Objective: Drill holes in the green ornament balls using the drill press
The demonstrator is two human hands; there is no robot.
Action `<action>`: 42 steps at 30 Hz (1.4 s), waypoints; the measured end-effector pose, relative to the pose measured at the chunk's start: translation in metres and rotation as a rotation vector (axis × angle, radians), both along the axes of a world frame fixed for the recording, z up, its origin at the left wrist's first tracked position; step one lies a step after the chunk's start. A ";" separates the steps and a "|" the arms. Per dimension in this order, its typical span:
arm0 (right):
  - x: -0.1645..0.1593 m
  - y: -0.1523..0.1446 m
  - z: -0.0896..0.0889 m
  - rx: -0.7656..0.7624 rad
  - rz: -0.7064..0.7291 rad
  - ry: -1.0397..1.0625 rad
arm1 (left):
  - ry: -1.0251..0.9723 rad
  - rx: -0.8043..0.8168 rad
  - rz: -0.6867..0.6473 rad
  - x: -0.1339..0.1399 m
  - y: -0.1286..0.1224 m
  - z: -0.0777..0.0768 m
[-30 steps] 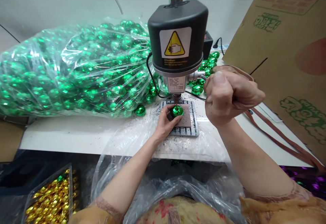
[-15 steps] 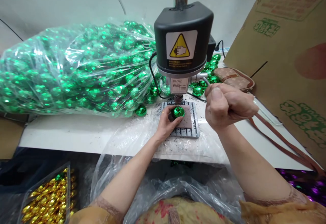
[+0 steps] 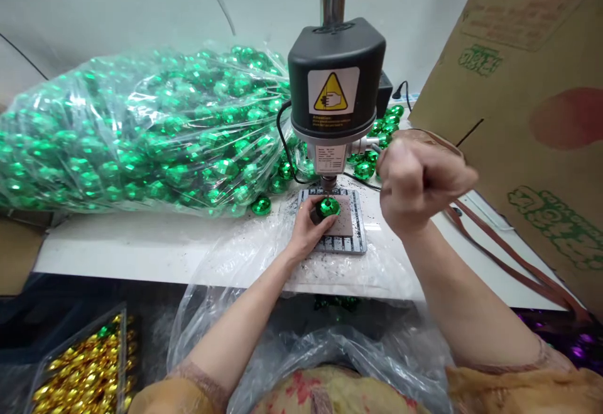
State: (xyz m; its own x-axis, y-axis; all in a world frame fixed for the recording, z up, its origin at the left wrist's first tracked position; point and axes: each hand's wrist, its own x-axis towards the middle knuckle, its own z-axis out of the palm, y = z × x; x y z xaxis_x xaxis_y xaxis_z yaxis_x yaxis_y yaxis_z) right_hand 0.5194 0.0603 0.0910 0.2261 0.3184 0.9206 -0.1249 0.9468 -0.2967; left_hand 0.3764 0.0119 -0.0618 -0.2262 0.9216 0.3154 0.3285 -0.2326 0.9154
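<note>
My left hand [image 3: 306, 232] has its thumb and fingers curled round a shiny green faceted ball [image 3: 330, 206]. The ball rests on a small brown board on the slotted metal base [image 3: 358, 241] of a bench drill press [image 3: 336, 81]. A dark spot like a hole shows on top of the ball, just under the chuck [image 3: 328, 182]. My right hand [image 3: 419, 181], slightly blurred, is closed in a fist round the feed lever [image 3: 375, 147] at the press's right side; most of the lever is hidden by the fist.
Left of the press lies a big clear plastic bag [image 3: 141, 137] full of green balls. Loose green balls [image 3: 365, 169] sit behind the press, one more [image 3: 260, 205] by the bag. A cardboard box [image 3: 518, 119] and strap [image 3: 494, 244] stand right. Gold balls [image 3: 80, 370] fill a tray below left.
My right fist has risen slightly with the lever. The drill bit has come up from the green ball, baring the dark spot on top. My left hand keeps its hold.
</note>
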 end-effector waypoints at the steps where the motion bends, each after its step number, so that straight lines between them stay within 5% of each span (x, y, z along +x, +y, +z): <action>1: -0.001 0.000 0.010 -0.059 0.022 0.021 | 0.020 0.005 0.023 0.001 -0.001 0.002; 6: -0.004 0.009 0.040 -0.177 0.059 0.012 | 0.240 0.119 0.228 0.007 -0.033 0.018; 12: -0.005 0.010 0.038 -0.114 0.087 0.031 | 0.688 0.374 -0.276 0.016 -0.124 0.018; 16: -0.006 0.009 0.036 -0.095 0.109 0.062 | 0.990 0.487 -0.420 0.008 -0.153 0.005; 18: -0.006 0.010 0.036 -0.107 0.093 0.067 | 0.978 0.524 -0.323 -0.007 -0.147 0.006; 20: -0.005 0.011 0.036 -0.121 0.073 0.056 | 0.956 0.495 -0.086 -0.029 -0.128 0.013; 24: -0.005 0.013 0.034 -0.118 0.081 0.073 | 1.110 0.052 0.350 -0.076 -0.073 0.031; 27: -0.005 0.014 0.032 -0.108 0.077 0.088 | 1.342 -0.342 0.388 -0.097 -0.043 0.035; 30: -0.005 0.013 0.032 -0.117 0.069 0.072 | 1.418 -0.462 0.343 -0.102 -0.033 0.032; 33: -0.006 0.010 0.033 -0.123 0.072 0.056 | 1.213 -0.366 0.317 -0.100 -0.035 0.033; 37: -0.007 0.007 0.035 -0.128 0.070 0.062 | 0.461 -0.134 0.162 -0.079 -0.035 0.038; 40: -0.007 0.005 0.035 -0.144 0.069 0.064 | -0.062 -0.169 -0.017 -0.054 -0.026 0.037; 42: -0.006 0.005 0.035 -0.169 0.063 0.051 | -0.205 -0.215 -0.060 -0.041 -0.018 0.034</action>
